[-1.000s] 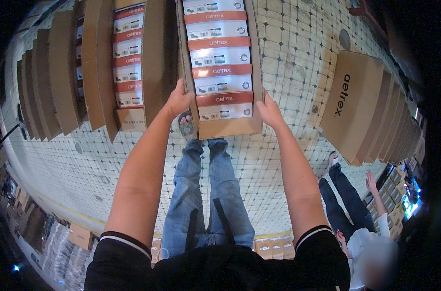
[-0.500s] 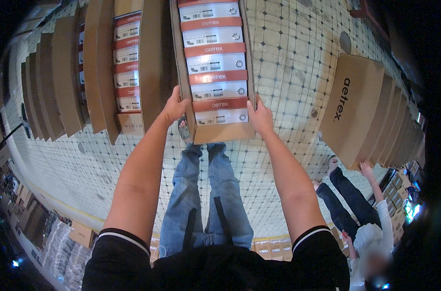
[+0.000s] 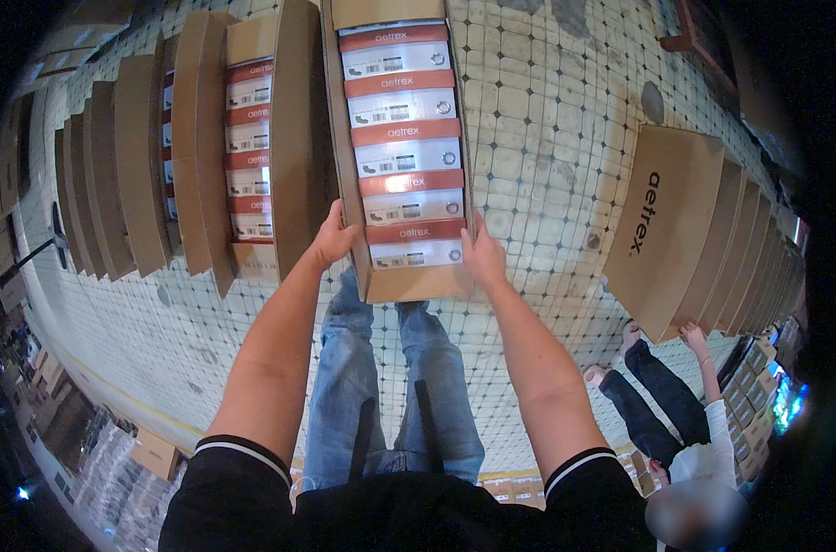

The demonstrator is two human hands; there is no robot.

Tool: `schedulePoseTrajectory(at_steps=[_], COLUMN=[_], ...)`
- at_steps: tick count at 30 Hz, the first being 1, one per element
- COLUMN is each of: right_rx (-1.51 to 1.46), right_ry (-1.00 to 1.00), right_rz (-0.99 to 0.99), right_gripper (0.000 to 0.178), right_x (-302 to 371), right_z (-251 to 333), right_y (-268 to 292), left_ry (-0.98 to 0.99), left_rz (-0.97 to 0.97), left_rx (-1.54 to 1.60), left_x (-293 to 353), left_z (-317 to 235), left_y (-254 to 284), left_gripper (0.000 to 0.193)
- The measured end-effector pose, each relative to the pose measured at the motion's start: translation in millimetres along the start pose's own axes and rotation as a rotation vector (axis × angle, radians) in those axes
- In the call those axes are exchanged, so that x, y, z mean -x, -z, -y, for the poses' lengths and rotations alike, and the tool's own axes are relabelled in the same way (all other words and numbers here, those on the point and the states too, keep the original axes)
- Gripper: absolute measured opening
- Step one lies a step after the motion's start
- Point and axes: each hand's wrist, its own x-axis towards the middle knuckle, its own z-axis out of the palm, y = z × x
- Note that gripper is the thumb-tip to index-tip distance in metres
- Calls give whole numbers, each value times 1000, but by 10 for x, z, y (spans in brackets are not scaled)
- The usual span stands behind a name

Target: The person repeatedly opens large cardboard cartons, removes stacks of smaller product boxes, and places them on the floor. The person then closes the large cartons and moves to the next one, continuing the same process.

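A long open cardboard carton (image 3: 409, 286) lies in front of my legs, filled with a row of white shoeboxes with red lids (image 3: 409, 209). My left hand (image 3: 333, 237) is closed on the carton's left wall near its close end, thumb toward the rim. Opposite it, my right hand (image 3: 484, 256) grips the right wall, with its thumb at the edge. Most of the fingers of both hands are hidden behind the outer walls. The carton's far end runs up to the top of the picture.
To the left stand more open cartons (image 3: 202, 147), some showing shoeboxes. A row of upright cartons (image 3: 666, 230) stands at right, touched by a co-worker's hand (image 3: 693, 338). The floor (image 3: 538, 166) is patterned tile. Plastic-wrapped goods (image 3: 119, 474) lie at lower left.
The carton and both my hands have come closer to me, and its far end flap now shows more. The surrounding cartons have also shifted in the picture as the view moved.
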Motion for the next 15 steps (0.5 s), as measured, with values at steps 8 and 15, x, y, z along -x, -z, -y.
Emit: schedulePoseTrajectory(at_steps=[8,15], right_rx=[-2,-59], right_ry=[-63,-163], right_rz=[-20,-28], right_gripper=[55,52], right_x=[26,85], right_z=[93,232], right_y=[-4,27], left_ry=[-122,-172], left_rz=[60,-340], left_rx=[32,-458], left_x=[-84,39], left_z=[117,-681], left_y=[-4,-332], left_gripper=[66,74])
